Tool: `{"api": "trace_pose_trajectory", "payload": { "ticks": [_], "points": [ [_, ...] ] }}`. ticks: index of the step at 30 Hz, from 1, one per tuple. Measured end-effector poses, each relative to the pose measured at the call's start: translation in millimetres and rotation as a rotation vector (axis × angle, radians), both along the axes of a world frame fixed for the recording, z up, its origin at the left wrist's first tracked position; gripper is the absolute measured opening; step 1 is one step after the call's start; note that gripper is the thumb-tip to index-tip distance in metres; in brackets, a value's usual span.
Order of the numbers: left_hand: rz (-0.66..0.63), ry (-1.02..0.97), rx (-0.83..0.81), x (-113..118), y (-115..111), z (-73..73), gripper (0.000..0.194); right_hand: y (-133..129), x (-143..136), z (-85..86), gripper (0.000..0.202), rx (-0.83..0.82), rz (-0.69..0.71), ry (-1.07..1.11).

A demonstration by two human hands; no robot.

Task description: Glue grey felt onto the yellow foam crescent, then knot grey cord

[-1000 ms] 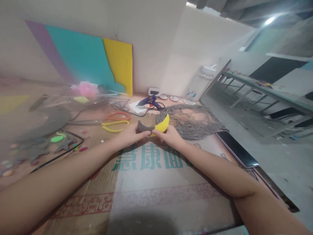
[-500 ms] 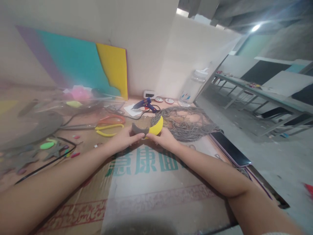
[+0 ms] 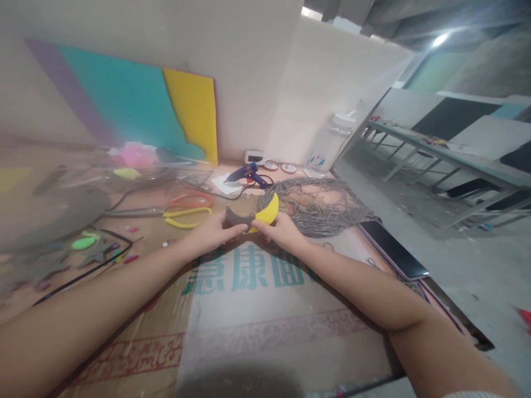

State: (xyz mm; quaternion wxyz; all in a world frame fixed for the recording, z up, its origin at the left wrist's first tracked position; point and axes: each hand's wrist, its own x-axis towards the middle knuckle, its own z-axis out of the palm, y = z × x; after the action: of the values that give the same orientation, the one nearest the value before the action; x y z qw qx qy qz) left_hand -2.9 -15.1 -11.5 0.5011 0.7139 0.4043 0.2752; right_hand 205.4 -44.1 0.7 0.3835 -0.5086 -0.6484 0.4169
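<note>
Held between my two hands is a crescent-moon shape, with a bright yellow part (image 3: 269, 210) on the right and a dark grey part (image 3: 239, 219) on the left. My left hand (image 3: 214, 233) pinches the grey end, thumb along its lower edge. On the yellow side, my right hand (image 3: 284, 231) is closed with its thumb near the middle of the crescent. Whether the two colours are one piece or two laid together I cannot tell. Just behind lies a tangle of grey cord (image 3: 321, 213), and to the left are yellow-handled scissors (image 3: 188, 216).
A blue glue gun (image 3: 249, 173) rests on white paper at the back. Near it stand a small digital clock (image 3: 254, 157) and a clear bottle (image 3: 329, 145). A phone (image 3: 394, 249) lies at the right edge. Star shapes and a black cable (image 3: 89, 269) are at left.
The view has shifted very slightly. Both hands keep the same hold on the crescent, which looks almost unmoved.
</note>
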Motion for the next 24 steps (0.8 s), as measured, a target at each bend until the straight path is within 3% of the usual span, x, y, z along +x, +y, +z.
{"api": "trace_pose_trajectory", "payload": {
  "ticks": [11, 24],
  "points": [
    [-0.008, -0.01, 0.051, -1.2, 1.6, 1.0, 0.039, 2.0, 0.7, -1.5, 0.039, -0.023, -0.038, 0.076],
    [0.0, -0.046, -0.025, 0.0, -0.2, -1.0, 0.038, 2.1, 1.1, 0.1, 0.043, -0.026, -0.016, 0.078]
  ]
}}
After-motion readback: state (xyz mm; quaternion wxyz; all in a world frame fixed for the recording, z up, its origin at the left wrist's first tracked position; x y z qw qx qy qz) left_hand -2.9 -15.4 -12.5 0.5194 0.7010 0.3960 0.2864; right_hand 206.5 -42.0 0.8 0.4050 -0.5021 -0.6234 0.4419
